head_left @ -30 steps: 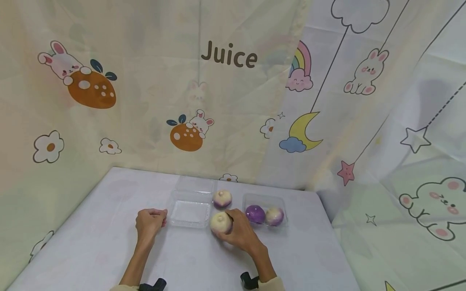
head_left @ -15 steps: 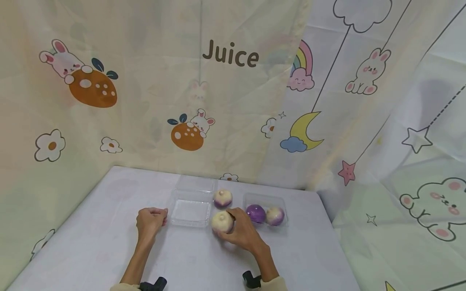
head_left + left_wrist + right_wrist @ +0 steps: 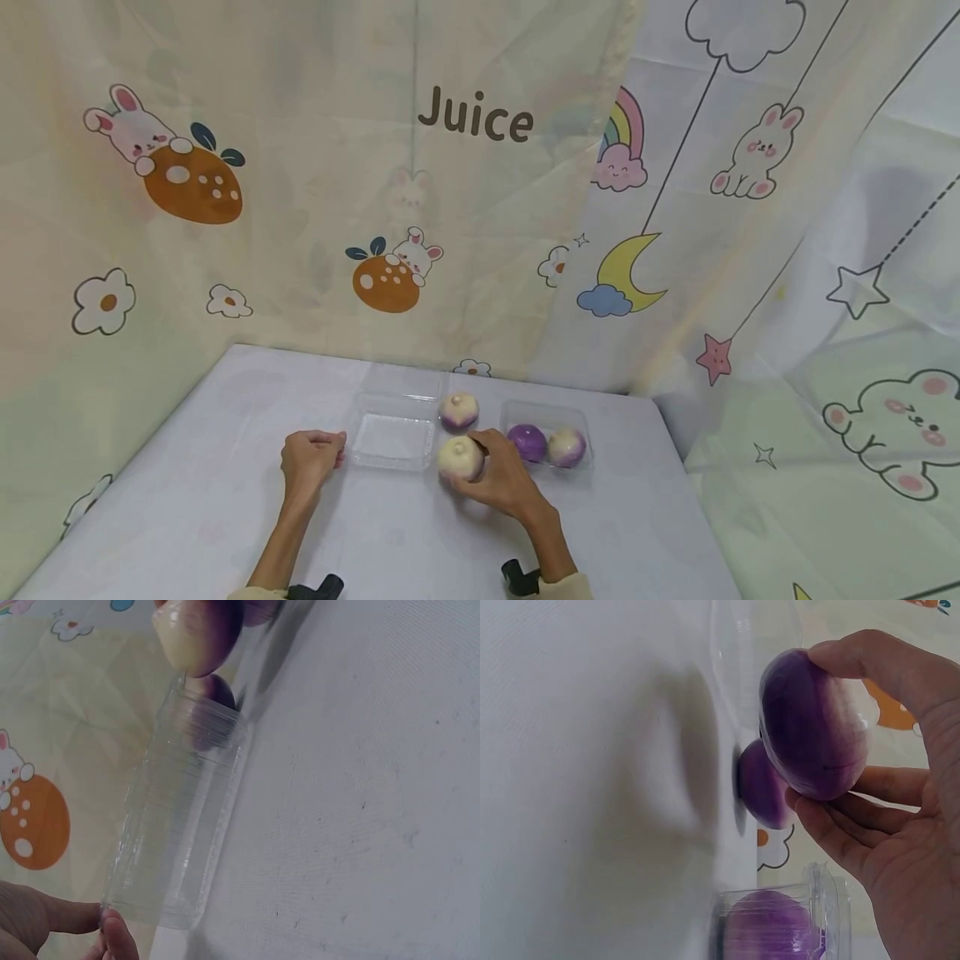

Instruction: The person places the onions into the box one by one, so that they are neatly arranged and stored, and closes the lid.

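Note:
My right hand (image 3: 502, 477) grips a purple-and-white turnip (image 3: 459, 458) between thumb and fingers. In the right wrist view this turnip (image 3: 810, 727) is raised off the table, its shadow lying apart from it. Thumb and finger of my left hand (image 3: 56, 926) pinch the near corner of a clear plastic container (image 3: 172, 825); in the head view that hand (image 3: 309, 460) is at the left edge of the container (image 3: 393, 462), which stands with its lid (image 3: 401, 383) folded back and nothing inside. Just behind the held turnip, a second turnip (image 3: 459, 411) sits on the table.
Right of my right hand, another clear container (image 3: 551, 408) holds a turnip showing its purple side (image 3: 527, 442) and a paler turnip (image 3: 567, 447). All stand on a white-covered table (image 3: 390, 542). Printed curtains (image 3: 480, 208) hang behind and beside it.
My right hand, with the turnip in it, has shifted very slightly to the right. The left hand stays at the container's edge.

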The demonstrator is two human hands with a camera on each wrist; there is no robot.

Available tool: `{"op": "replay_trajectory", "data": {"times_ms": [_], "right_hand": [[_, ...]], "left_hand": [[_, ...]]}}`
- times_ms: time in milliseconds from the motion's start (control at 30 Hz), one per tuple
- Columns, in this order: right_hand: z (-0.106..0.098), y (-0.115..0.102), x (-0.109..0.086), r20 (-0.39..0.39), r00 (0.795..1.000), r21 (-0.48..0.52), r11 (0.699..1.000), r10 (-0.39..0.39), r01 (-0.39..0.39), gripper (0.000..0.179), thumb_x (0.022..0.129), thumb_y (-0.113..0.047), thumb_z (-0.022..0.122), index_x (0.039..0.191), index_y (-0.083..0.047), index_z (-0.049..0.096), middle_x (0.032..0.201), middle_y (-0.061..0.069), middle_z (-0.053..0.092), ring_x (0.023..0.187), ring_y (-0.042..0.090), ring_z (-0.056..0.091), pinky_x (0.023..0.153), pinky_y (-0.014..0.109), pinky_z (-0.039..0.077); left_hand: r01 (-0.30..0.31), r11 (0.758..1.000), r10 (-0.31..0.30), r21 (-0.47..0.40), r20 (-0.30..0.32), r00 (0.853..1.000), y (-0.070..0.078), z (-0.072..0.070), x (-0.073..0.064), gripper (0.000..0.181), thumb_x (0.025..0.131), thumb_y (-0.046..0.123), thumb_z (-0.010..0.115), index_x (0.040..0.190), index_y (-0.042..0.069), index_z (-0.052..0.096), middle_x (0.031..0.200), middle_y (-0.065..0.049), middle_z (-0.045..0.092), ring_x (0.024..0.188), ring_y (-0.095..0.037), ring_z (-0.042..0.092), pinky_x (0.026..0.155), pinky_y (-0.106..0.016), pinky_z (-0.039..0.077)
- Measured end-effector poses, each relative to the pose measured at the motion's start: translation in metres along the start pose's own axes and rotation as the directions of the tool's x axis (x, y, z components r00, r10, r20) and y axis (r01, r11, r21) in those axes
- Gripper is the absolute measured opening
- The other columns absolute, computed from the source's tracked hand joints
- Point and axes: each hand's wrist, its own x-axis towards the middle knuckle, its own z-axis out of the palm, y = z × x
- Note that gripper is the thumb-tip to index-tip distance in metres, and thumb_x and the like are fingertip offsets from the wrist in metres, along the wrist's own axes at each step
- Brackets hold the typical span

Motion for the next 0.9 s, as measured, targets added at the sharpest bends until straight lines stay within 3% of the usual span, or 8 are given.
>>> {"op": "replay_trajectory", "data": {"times_ms": [300, 700, 900], "right_hand": [[-0.0042, 0.0001, 0.0014, -0.013, 1.0, 0.016, 1.0, 0.017, -0.017, 0.063, 0.08, -0.034, 0.096, 0.132, -0.009, 0.07, 0.119, -0.001, 0.074, 0.105, 0.013, 0.068, 0.089, 0.032, 0.063], [-0.0051, 0.0063, 0.0043, -0.06, 0.996, 0.029, 0.998, -0.059, 0.061, 0.061, 0.079, -0.031, 0.096, 0.13, -0.009, 0.071, 0.117, 0.001, 0.075, 0.101, 0.011, 0.066, 0.086, 0.041, 0.065], [-0.0064, 0.0053, 0.0075, -0.055, 0.997, 0.057, 0.997, -0.049, 0.052, 0.063, 0.08, -0.031, 0.095, 0.132, -0.007, 0.07, 0.119, 0.003, 0.075, 0.101, 0.011, 0.067, 0.086, 0.043, 0.066]], "left_hand": [[-0.013, 1.0, 0.013, 0.006, -0.007, 1.0, -0.0015, 0.0006, 0.0003, 0.027, 0.102, 0.012, 0.073, 0.099, -0.015, 0.076, 0.068, -0.007, 0.075, 0.059, -0.016, 0.069, 0.051, -0.021, 0.055], [-0.014, 1.0, 0.014, 0.009, 0.0, 1.0, -0.0022, 0.002, -0.0002, 0.028, 0.102, 0.012, 0.073, 0.1, -0.016, 0.076, 0.069, -0.007, 0.075, 0.059, -0.015, 0.069, 0.051, -0.02, 0.057], [-0.016, 1.0, 0.016, 0.006, -0.013, 1.0, -0.0027, 0.0036, -0.0003, 0.027, 0.101, 0.012, 0.073, 0.101, -0.015, 0.076, 0.071, -0.009, 0.076, 0.06, -0.016, 0.071, 0.052, -0.021, 0.059]]}}
